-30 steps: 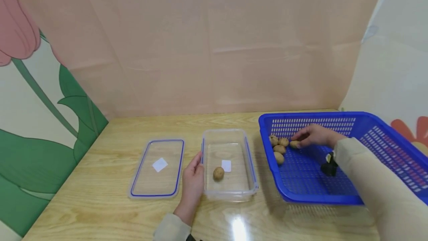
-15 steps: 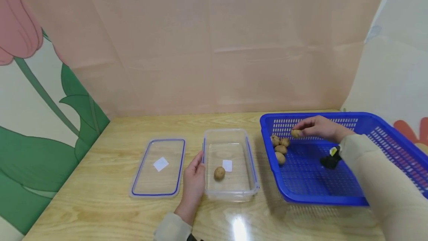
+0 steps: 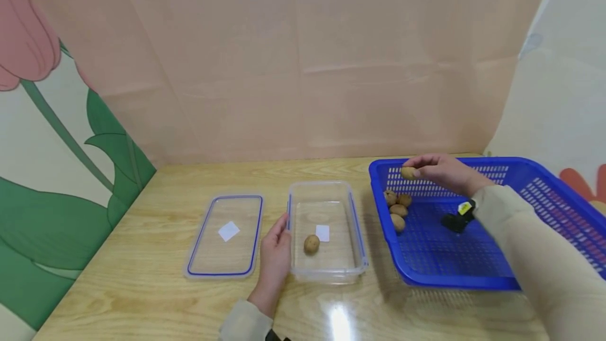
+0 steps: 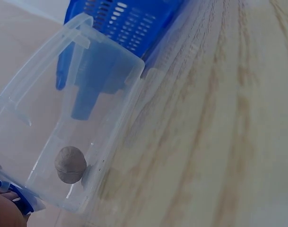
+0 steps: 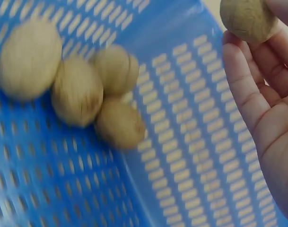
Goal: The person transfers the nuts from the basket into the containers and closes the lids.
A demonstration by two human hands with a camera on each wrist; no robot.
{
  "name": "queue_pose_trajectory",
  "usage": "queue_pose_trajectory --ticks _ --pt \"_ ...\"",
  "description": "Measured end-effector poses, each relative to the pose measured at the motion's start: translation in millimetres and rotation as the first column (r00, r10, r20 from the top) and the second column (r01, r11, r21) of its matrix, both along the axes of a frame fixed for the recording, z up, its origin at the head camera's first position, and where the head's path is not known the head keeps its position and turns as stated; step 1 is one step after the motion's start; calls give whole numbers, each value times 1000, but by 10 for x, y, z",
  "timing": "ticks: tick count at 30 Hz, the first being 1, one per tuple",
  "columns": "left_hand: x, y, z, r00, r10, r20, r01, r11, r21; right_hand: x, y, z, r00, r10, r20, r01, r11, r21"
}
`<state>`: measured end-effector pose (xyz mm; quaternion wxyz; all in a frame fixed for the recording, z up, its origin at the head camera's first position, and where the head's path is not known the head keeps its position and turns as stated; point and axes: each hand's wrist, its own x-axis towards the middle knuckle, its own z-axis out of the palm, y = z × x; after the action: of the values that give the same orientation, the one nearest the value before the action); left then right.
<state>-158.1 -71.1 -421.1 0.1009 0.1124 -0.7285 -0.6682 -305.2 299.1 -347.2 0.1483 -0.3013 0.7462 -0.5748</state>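
Right hand [image 3: 445, 171] pinches walnut [image 3: 408, 173] at fingertips, lifted above blue basket [image 3: 544, 193] (four more inside). Walnut likely light, hard-shelled, round, prone to roll: grip across its middle. Left hand [image 3: 276, 250], fingers relaxed, rests against clear container [image 3: 358, 236] holding one walnut.

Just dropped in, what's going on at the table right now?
A person's right hand pinches a walnut above the blue basket, where four more walnuts lie in a corner. The left hand rests on the side of the clear container, which holds one walnut. Its lid lies alongside on the table.
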Motion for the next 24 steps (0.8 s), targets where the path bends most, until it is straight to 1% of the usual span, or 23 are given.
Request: queue_pose_trajectory --ticks 4,7,10,18,22,24 --pt "5 -2 1 1000 -2 -5 2 1000 -8 26 -153 71 1000 14 12 -13 997 -80" --pt "7 -5 1 1000 -5 -9 5 1000 -12 41 -281 122 1000 26 8 -25 993 -118" --pt "6 -3 3 1000 -8 -12 8 1000 -7 47 -401 163 998 62 2 -61 986 -157" --pt "6 24 7 1000 -15 0 15 1000 12 104 -679 260 990 139 -18 -140 971 -196" --pt "2 37 9 1000 -17 0 17 1000 11 136 -805 297 982 184 -34 -187 961 -203" --pt "1 42 12 1000 -19 -2 19 1000 12 150 -865 310 977 210 -39 -213 952 -219"
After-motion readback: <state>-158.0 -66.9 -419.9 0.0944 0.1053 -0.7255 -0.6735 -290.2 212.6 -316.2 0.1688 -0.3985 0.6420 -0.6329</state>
